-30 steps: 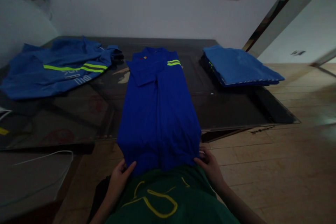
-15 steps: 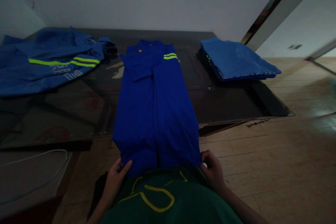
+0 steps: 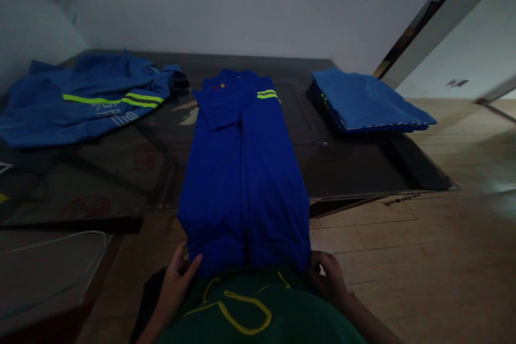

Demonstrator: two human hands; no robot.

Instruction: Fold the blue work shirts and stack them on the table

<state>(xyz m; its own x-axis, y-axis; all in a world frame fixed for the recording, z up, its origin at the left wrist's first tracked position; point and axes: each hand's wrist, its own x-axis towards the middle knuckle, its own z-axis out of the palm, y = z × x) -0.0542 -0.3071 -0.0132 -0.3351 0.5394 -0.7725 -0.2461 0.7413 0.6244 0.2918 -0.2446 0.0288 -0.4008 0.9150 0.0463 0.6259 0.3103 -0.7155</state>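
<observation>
A royal-blue work garment (image 3: pixel 274 172) with yellow-green stripes lies lengthwise over the table, its collar at the far end and its sleeves folded in across the chest. The near end hangs past the table's front edge and reaches my green top. My left hand (image 3: pixel 177 274) pinches the near left corner, thumb on top of the cloth and fingers partly hidden. At the near right corner, my right hand (image 3: pixel 326 274) grips the edge between thumb and curled fingers. The garment's lowest hem is hidden against my body.
A dark glass-topped table (image 3: pixel 330 166) stands against the wall. On its left lies a rumpled blue jacket (image 3: pixel 80 113) with reflective stripes; on its right, a folded stack of blue clothes (image 3: pixel 371 99). A white cable (image 3: pixel 76 234) runs below at the left. Wooden floor (image 3: pixel 382 247) shows at the right.
The view has tipped slightly upward, so everything sits a little lower in the picture. Both hands keep hold of the garment's near corners, and the garment lies the same way.
</observation>
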